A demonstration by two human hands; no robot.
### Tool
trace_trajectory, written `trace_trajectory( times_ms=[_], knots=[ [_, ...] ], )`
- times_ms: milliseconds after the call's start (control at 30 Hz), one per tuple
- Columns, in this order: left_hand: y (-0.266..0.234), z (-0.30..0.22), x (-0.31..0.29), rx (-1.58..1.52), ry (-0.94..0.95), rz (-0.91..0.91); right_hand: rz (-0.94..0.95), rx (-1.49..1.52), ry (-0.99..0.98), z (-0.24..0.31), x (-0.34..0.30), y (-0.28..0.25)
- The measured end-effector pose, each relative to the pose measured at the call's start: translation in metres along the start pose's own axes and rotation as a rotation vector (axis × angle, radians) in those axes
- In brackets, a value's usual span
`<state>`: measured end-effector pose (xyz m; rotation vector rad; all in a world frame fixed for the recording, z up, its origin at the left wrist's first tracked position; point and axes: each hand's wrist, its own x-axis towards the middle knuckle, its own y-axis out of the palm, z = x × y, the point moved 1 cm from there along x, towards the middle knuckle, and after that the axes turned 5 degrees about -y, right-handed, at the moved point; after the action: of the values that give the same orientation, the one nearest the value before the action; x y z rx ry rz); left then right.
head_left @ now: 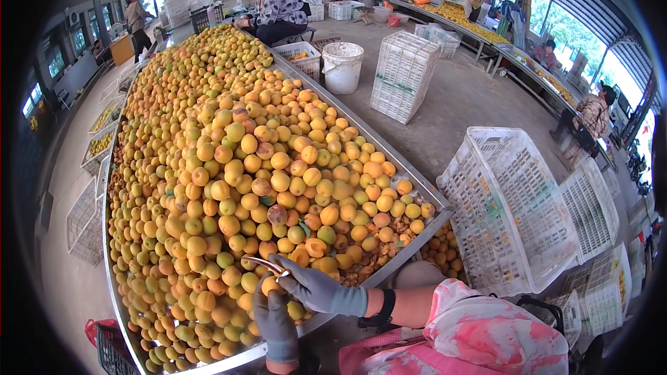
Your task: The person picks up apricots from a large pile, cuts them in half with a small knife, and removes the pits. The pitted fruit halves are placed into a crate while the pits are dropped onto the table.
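Observation:
A gray glove covers my left hand [276, 326], whose fingers are closed round a yellow-orange apricot [272, 285] at the near edge of the fruit heap. Just above it, my right hand [314, 286], also gloved in gray, grips a slim, curved, reddish-brown tool [261, 262]. Its lower end meets the held apricot near my fingers; whether it cuts in, I cannot tell. Around both hands lies a large pile of apricots [236, 167], yellow to orange, some with brown spots. An opened apricot half [316, 247] rests beyond my right hand.
A metal-rimmed table [375, 140] bears the pile, with brown pits or scraps [375, 262] in its near right corner. White plastic crates [507, 208] stand at the right. Farther off are a white bucket [342, 68] and a seated person [278, 7] at the table's far side.

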<state>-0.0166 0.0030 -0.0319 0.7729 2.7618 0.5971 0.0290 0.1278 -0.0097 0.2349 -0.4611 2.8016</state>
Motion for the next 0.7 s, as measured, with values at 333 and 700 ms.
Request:
trace_trajectory(
  times_ms=[333, 700],
  knots=[
    [-0.002, -0.002, 0.003, 0.057, -0.053, 0.028, 0.165, 0.558, 0.543, 0.027, -0.006, -0.015],
    [-0.001, -0.006, 0.002, -0.016, -0.017, 0.041, 0.365, 0.952, 0.621, 0.011, -0.014, -0.021]
  ],
)
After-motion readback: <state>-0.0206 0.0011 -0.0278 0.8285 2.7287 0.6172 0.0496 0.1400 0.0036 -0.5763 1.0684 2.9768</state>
